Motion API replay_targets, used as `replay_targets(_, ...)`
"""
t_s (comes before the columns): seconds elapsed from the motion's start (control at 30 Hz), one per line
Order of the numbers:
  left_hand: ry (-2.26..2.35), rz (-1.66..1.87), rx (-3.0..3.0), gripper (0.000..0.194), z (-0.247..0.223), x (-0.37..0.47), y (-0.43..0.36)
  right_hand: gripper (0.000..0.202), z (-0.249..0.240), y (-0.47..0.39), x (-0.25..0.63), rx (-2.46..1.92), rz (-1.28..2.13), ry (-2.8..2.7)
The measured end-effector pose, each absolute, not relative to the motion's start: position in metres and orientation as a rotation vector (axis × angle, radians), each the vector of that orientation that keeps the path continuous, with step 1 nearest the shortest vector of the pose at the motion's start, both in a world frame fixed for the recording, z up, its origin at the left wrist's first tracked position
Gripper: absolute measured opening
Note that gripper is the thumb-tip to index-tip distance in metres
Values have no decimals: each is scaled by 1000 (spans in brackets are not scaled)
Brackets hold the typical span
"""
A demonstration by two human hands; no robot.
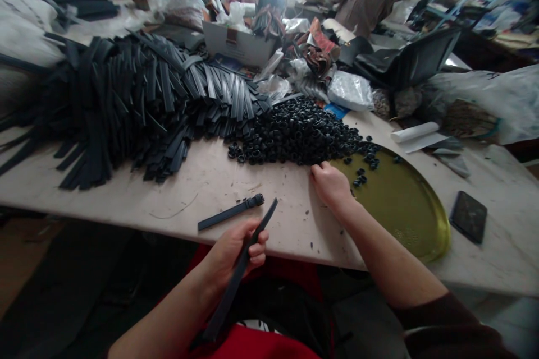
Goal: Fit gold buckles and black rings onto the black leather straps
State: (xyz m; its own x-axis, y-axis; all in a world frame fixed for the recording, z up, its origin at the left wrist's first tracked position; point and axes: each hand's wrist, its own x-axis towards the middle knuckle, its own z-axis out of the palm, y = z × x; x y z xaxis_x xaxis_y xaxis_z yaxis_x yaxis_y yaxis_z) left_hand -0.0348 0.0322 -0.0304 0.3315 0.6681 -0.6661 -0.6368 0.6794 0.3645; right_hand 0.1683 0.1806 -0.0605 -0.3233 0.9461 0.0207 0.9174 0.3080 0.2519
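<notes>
My left hand [238,244] is closed around a long black strap [236,286]. The strap slants up from my lap, its narrow tip rising above the fingers. My right hand [332,185] reaches to the front edge of a heap of small black strap loops [295,132]. Its fingers are curled together there, and whatever they pinch is hidden. On the table just beyond my left hand lies another black strap [227,214] with a loop or buckle piece at its right end. A large pile of black straps [130,95] spreads over the left part of the table.
A gold-coloured oval tray [408,219] holds a few stray loops, right of my forearm. Near it lies a dark phone [468,217]. A white paper roll [415,132], plastic bags and a cardboard box [240,45] crowd the back. Other people stand behind.
</notes>
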Motion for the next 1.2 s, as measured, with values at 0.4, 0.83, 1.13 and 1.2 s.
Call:
replay_targets(0.4,1353,839,752,34,-28,-30,2,22,-65,183,158,1893,291,2445)
replay_targets(0.83,1314,688,681,24,-20,-39,-10,21,-48,161,208,2135,-73,2777)
replay_targets(1.13,1219,722,699,22,-25,-37,-2,24,-55,187,159,1875,-62,2630)
replay_targets(1.2,1228,736,688,21,-28,-40,1,22,-57,192,151,1851,-76,2600)
